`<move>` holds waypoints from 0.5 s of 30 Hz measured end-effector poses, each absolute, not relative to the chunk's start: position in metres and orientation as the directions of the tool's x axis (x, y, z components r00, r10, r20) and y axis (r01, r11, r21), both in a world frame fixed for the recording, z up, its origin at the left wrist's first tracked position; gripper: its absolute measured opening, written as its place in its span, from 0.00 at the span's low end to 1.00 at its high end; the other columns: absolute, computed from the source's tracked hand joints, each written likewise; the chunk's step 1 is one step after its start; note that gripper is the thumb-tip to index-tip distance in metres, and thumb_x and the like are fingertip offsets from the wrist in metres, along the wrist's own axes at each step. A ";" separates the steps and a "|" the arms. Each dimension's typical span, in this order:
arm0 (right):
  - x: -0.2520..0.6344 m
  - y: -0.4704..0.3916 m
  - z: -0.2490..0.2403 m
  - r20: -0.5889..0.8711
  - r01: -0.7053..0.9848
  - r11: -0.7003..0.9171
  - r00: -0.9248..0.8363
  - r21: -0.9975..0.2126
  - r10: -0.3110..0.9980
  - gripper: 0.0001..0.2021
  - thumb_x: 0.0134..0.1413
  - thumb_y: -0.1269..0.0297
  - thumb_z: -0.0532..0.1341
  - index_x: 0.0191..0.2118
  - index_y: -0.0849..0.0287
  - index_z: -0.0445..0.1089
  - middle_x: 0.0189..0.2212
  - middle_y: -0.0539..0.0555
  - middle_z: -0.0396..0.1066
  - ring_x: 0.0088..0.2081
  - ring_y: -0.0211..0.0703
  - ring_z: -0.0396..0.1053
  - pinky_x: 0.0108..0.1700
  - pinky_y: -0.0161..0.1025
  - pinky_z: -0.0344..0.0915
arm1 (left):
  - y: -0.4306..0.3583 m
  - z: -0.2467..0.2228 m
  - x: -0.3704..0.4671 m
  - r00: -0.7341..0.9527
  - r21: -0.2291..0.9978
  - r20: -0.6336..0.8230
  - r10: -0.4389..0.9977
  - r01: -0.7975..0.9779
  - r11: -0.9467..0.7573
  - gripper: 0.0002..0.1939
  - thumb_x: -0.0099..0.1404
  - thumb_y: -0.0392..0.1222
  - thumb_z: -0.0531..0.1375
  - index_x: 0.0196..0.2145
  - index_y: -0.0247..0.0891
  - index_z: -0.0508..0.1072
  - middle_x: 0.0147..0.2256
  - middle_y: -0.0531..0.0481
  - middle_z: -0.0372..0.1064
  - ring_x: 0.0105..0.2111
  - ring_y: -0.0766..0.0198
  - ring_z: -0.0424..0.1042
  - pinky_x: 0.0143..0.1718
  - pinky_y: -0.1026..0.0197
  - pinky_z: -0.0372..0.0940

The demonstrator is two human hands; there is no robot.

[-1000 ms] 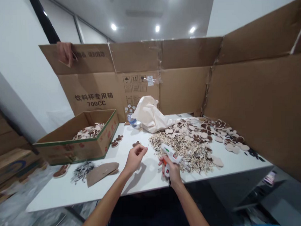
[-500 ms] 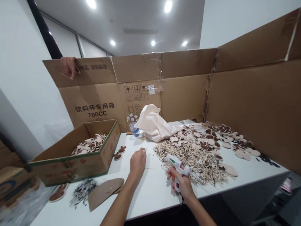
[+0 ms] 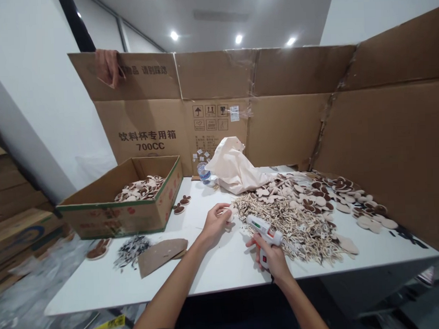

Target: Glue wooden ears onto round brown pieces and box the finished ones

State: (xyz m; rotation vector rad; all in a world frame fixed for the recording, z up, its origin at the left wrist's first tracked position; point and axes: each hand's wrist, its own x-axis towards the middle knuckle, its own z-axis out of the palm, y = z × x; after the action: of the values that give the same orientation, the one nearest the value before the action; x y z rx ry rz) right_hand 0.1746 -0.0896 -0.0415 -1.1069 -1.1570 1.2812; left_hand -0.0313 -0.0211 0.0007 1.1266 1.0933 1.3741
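Observation:
My right hand (image 3: pixel 275 261) is wrapped around the handle of a white hot glue gun (image 3: pixel 264 230) with an orange trigger, its nozzle aimed left near the string pile. My left hand (image 3: pixel 217 221) is closed in a pinch at the left edge of that pile, on a small pale felt piece (image 3: pixel 233 213) partly hidden by the fingers. The heap of cream string loops (image 3: pixel 290 224) lies right beside both hands. Behind it spreads a pile of cream and brown felt shapes (image 3: pixel 303 195), some rabbit-like.
A cardboard box (image 3: pixel 113 221) with more felt shapes stands at left. Two brown rabbit pieces (image 3: pixel 179 209) lie beside it. Nearer are dark scraps (image 3: pixel 132 249) and a brown cardboard sheet (image 3: pixel 163 255). A white bag (image 3: pixel 234 169) and plastic bottle (image 3: pixel 204 173) stand before a tall cardboard wall (image 3: pixel 212 78).
My left hand has moved right toward the string heap and now pinches a pale felt piece. The glue gun stays in my right hand. The camera view has tilted down and shifted left.

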 end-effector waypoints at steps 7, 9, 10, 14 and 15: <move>0.173 -0.088 -0.040 0.008 -0.094 0.008 -0.001 -0.996 1.000 0.28 0.56 0.35 0.68 0.33 0.61 0.80 0.13 0.48 0.66 0.13 0.36 0.61 0.16 0.32 0.58 | -0.018 -0.005 -0.032 -0.040 0.988 0.015 0.999 -0.154 -0.021 0.32 0.46 0.54 0.80 0.40 0.38 0.71 0.38 0.48 0.74 0.29 0.65 0.76 0.30 0.63 0.71; 0.172 -0.088 -0.040 -0.008 -0.108 -0.007 0.007 -0.994 1.000 0.27 0.56 0.36 0.68 0.33 0.62 0.80 0.13 0.48 0.66 0.13 0.36 0.60 0.15 0.32 0.58 | -0.017 -0.007 -0.032 -0.015 0.993 0.032 0.999 -0.110 -0.034 0.27 0.47 0.49 0.79 0.35 0.38 0.69 0.34 0.50 0.74 0.28 0.68 0.72 0.30 0.65 0.69; 0.172 -0.088 -0.040 -0.012 -0.120 -0.011 0.006 -0.993 1.000 0.27 0.56 0.37 0.68 0.33 0.62 0.80 0.13 0.48 0.66 0.13 0.36 0.60 0.15 0.32 0.58 | -0.017 -0.008 -0.032 -0.012 0.993 0.054 0.998 -0.102 -0.055 0.26 0.48 0.48 0.78 0.33 0.39 0.67 0.34 0.50 0.73 0.29 0.68 0.72 0.30 0.65 0.68; 0.173 -0.087 -0.043 -0.008 -0.141 -0.007 0.004 -0.990 1.000 0.26 0.57 0.38 0.68 0.33 0.61 0.80 0.14 0.47 0.65 0.13 0.35 0.59 0.15 0.32 0.58 | -0.017 -0.010 -0.029 0.010 0.991 0.081 0.997 -0.109 -0.080 0.24 0.57 0.52 0.72 0.35 0.43 0.59 0.33 0.56 0.71 0.24 0.70 0.66 0.22 0.69 0.57; 0.173 -0.087 -0.043 -0.010 -0.138 -0.009 0.005 -0.990 1.000 0.26 0.57 0.38 0.68 0.33 0.61 0.80 0.14 0.47 0.65 0.13 0.35 0.59 0.15 0.32 0.58 | -0.018 -0.010 -0.028 0.017 0.992 0.069 0.997 -0.110 -0.067 0.24 0.58 0.53 0.71 0.35 0.44 0.58 0.31 0.58 0.69 0.22 0.71 0.63 0.21 0.69 0.54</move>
State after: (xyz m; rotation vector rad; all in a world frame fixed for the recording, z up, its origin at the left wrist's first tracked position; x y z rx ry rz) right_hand 0.1726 -0.0866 -0.0435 -1.1154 -1.0981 1.2746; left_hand -0.0284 -0.0180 -0.0095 1.1868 1.0794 1.2932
